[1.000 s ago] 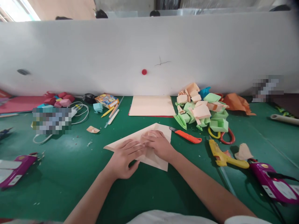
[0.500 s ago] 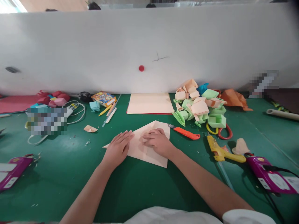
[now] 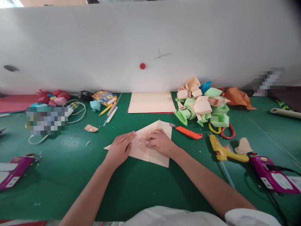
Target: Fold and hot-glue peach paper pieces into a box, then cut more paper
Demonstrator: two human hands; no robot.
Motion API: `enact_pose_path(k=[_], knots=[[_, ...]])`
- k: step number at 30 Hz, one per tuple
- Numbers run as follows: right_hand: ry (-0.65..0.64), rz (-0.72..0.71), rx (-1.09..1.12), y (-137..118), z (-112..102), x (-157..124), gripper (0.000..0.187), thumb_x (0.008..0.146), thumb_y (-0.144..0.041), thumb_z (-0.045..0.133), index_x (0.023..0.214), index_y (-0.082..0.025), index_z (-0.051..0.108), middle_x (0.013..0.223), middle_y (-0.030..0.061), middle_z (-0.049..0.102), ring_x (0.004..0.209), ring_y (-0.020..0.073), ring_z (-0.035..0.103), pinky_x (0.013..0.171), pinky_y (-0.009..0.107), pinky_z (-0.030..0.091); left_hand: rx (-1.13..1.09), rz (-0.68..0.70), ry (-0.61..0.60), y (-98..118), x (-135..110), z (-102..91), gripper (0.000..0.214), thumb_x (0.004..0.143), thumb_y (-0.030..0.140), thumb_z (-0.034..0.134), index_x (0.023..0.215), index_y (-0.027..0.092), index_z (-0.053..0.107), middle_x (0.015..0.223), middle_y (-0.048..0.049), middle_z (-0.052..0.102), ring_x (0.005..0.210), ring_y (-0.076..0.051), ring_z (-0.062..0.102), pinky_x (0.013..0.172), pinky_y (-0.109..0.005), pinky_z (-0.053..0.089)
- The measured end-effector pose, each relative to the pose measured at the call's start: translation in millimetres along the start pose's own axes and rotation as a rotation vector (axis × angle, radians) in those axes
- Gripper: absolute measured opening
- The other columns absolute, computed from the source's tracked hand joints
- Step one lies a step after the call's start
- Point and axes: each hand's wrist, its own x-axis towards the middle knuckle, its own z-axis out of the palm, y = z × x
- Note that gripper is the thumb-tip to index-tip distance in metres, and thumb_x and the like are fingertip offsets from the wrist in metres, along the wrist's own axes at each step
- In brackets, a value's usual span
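A folded sheet of pale peach paper (image 3: 141,150) lies on the green table between my hands, its narrow point sticking out at the left. My left hand (image 3: 121,147) rests flat over the paper's left part, fingers stretched out. On the right part, my right hand (image 3: 161,142) presses down with bent fingers; its fingertips lie on the paper near the middle, and what is under them is hidden. Just right of the paper is an orange utility knife (image 3: 188,132), its tip close to the paper's upper right corner.
Behind lies a stack of peach sheets (image 3: 150,102). Folded paper pieces (image 3: 202,106) are heaped at the back right, near scissors (image 3: 227,131) and a yellow glue gun (image 3: 225,152). Purple devices (image 3: 272,174) sit at both sides. A white partition (image 3: 98,47) stands across the back.
The view has tilted slightly downward. My right hand has slid a little on the paper; my left hand stays flat in nearly the same place.
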Motion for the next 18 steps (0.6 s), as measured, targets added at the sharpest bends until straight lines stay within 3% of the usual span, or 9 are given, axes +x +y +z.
enact_pose_path(k=[8, 18], knots=[[0.025, -0.002, 0.002, 0.6, -0.2, -2.2, 0.035, 0.093, -0.001, 0.056, 0.092, -0.027, 0.080, 0.121, 0.0008, 0.076, 0.111, 0.0228, 0.059, 0.099, 0.043, 0.032, 0.009, 0.008, -0.030, -0.1, 1.6, 1.9, 0.045, 0.102, 0.022, 0.037, 0.136, 0.024, 0.067, 0.148, -0.0051, 0.063, 0.135, -0.025, 0.062, 0.113, -0.048, 0.051], [0.055, 0.003, -0.028, 1.5, 2.2, -2.8, 0.035, 0.092, -0.003, 0.058, 0.097, -0.028, 0.082, 0.121, 0.0031, 0.076, 0.116, 0.0252, 0.060, 0.100, 0.043, 0.037, 0.071, 0.006, -0.090, -0.9, 6.1, 6.5, 0.052, 0.102, 0.018, 0.030, 0.146, 0.022, 0.058, 0.155, -0.0038, 0.055, 0.147, -0.023, 0.050, 0.126, -0.050, 0.036]])
